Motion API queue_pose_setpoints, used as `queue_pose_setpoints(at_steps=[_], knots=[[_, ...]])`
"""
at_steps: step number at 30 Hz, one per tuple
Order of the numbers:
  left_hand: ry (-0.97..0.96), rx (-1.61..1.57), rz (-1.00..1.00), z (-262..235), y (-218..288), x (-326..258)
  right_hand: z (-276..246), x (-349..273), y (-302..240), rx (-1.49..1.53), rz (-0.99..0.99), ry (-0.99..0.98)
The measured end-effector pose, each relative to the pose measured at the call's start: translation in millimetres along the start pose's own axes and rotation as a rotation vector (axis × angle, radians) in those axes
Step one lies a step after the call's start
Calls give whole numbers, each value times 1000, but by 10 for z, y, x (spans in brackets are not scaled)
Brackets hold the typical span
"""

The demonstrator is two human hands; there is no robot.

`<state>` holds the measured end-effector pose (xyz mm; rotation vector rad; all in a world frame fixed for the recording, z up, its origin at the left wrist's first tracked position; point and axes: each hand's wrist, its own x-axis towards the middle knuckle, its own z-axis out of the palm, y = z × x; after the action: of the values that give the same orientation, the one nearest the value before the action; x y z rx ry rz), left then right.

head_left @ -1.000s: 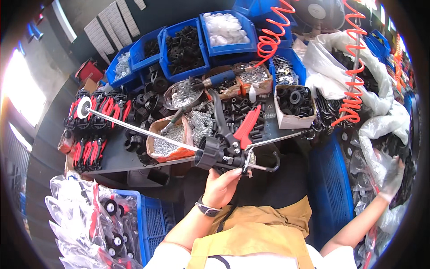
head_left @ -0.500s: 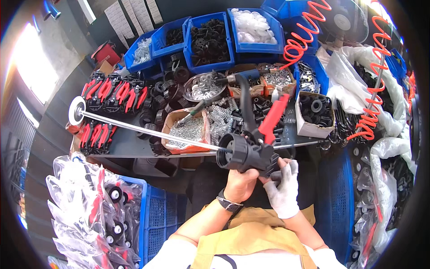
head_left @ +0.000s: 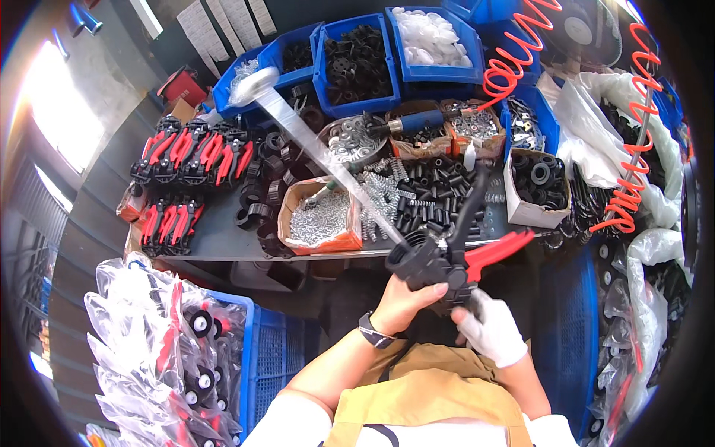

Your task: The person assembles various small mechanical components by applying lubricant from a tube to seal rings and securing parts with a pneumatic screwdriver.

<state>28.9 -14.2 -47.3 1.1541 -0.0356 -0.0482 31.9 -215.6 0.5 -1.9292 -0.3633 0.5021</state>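
Observation:
My left hand (head_left: 406, 302), bare with a dark watch on the wrist, grips a black plastic handle assembly (head_left: 439, 272) from below. A red lever (head_left: 499, 253) sticks out of it to the right, and a black arm rises above. From its round socket a metal rod (head_left: 335, 167), blurred by motion, slants up to the far left and ends in a white disc (head_left: 253, 86). My right hand (head_left: 491, 324) wears a white glove with bare fingertips. Its fingers curl against the underside of the assembly, by the base of the red lever.
On the bench stand a box of small screws (head_left: 320, 220), loose springs (head_left: 383, 194), black tubes (head_left: 439, 186) and red-and-black handles (head_left: 197, 153). Blue bins (head_left: 356, 63) line the back. A power screwdriver (head_left: 417, 121) lies there. Blue crates (head_left: 279, 365) flank me, with bagged parts (head_left: 160, 343) at left.
The assembly has turned in my hands: its rod and disc swung up and rightward, and the red lever now points right rather than up. My right hand has shifted slightly lower.

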Motion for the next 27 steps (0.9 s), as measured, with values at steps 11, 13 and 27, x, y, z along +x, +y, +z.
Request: queue_pose_setpoints(at_steps=[11,13,27], knots=[[-21,615,-493,-255,488,545,-1339,-74,1702,-9,-50,936],[-45,856,-473,-210,679,514,-1557,169,2195,94,245,1185],[-102,1715,-28,-1699,1352,511,-2028,778,3445,-402,135,1037]])
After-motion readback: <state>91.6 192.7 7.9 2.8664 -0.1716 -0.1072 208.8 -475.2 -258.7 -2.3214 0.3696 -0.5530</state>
